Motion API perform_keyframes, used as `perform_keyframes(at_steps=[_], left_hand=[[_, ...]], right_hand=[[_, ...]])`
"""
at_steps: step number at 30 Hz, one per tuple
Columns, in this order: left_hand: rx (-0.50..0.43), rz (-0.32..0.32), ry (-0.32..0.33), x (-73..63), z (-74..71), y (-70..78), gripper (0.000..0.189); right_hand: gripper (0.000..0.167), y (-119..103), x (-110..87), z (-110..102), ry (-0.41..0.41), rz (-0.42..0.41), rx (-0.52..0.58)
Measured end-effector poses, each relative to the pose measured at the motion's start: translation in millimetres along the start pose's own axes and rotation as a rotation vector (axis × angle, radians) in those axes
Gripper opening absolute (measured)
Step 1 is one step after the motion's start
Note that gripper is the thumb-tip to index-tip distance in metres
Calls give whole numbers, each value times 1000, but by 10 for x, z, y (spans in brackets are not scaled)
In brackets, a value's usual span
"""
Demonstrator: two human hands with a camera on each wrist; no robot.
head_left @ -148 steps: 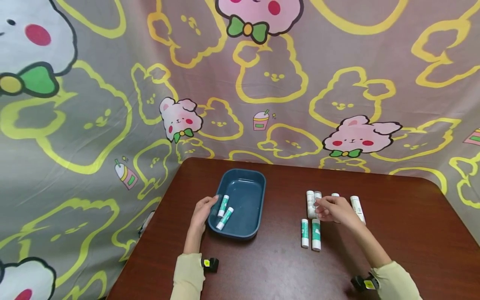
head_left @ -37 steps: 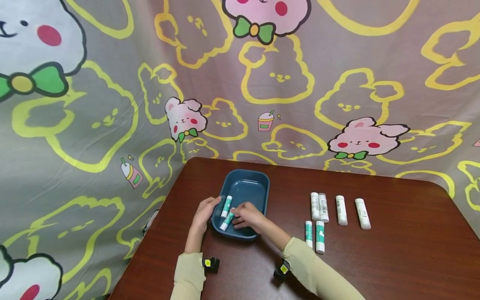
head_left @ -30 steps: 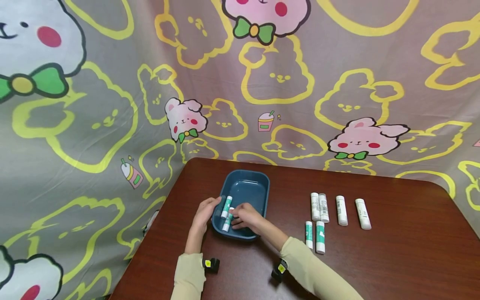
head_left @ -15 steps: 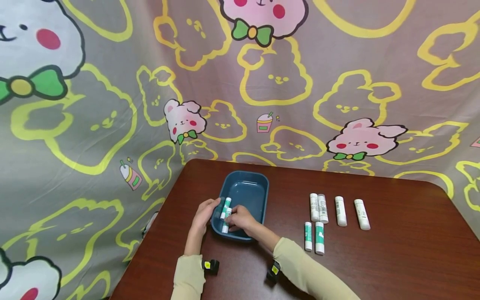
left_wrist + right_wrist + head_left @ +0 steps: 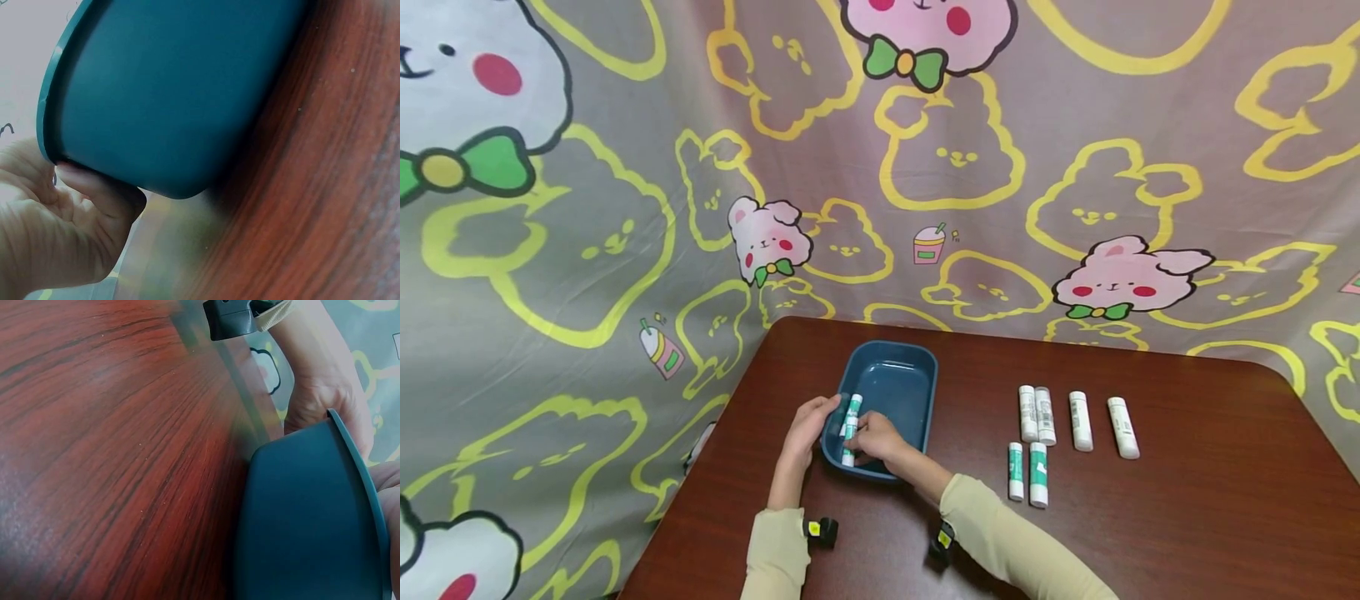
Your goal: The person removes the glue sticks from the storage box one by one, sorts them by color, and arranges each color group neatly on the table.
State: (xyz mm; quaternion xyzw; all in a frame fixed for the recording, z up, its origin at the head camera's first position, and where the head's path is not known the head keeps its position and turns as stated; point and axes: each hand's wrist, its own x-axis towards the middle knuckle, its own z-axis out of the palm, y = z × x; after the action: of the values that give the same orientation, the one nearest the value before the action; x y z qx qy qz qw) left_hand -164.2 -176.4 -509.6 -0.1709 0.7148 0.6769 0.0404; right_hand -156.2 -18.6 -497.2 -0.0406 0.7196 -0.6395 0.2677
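A dark blue plastic tray point(image 5: 901, 392) stands on the table, left of centre in the head view. My left hand point(image 5: 805, 429) grips its left rim; in the left wrist view the thumb point(image 5: 94, 187) presses the tray's outer wall just under the lip. Inside the tray, my right hand point(image 5: 883, 437) pinches a green-and-white glue stick point(image 5: 848, 457) near the front left corner. Against the left wall, right beside it, lies another glue stick point(image 5: 856, 402), partly covered. In the right wrist view the tray's wall point(image 5: 306, 519) hides most of the right hand.
On the right of the brown table point(image 5: 1210, 467) lie two green-labelled glue sticks point(image 5: 1038, 475) and, behind them, several white-sided ones point(image 5: 1081, 421). A patterned cloth point(image 5: 970, 217) hangs behind and to the left of the table.
My right hand went from the glue sticks on the table into the tray. There it has shifted the pinched glue stick left and turned it straighter, beside the other. My left hand stays on the rim.
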Motion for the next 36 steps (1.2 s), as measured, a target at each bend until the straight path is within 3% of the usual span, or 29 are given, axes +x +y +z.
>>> perform_keyframes(at_steps=[9, 17, 26, 36], left_hand=[[-3, 10, -13, -6, 10, -4, 30], [16, 37, -2, -9, 3, -6, 31], [15, 25, -4, -8, -10, -1, 31], [16, 23, -14, -11, -13, -6, 32]], right_hand=[[24, -9, -2, -49, 16, 24, 19], [25, -103, -8, -249, -14, 44, 71], [25, -273, -154, -478, -14, 20, 113], [26, -287, -208, -644, -10, 19, 137]])
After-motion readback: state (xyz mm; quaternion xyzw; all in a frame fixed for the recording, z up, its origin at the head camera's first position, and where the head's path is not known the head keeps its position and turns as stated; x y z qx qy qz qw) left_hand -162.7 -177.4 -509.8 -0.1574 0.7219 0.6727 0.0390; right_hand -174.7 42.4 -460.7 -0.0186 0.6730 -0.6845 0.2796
